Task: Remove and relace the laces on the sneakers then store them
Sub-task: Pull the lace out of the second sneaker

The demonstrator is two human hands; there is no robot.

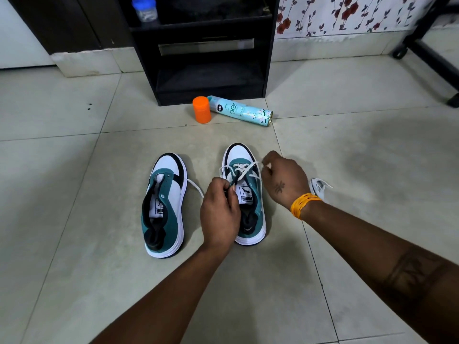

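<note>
Two teal, white and black sneakers stand side by side on the tiled floor, toes pointing away from me. The left sneaker (165,204) has bare eyelets and no lace. The right sneaker (244,192) carries a white lace (239,171) crossed through its front eyelets. My left hand (219,214) pinches one strand of that lace beside the tongue. My right hand (285,181) pinches the other strand at the shoe's right edge. A second white lace (319,188) lies bunched on the floor behind my right wrist.
An orange cap (201,109) and a light-blue spray can (242,112) lying on its side sit ahead of the shoes. Behind them stands a black shelf unit (206,50). A black wheeled frame (427,48) is at the far right.
</note>
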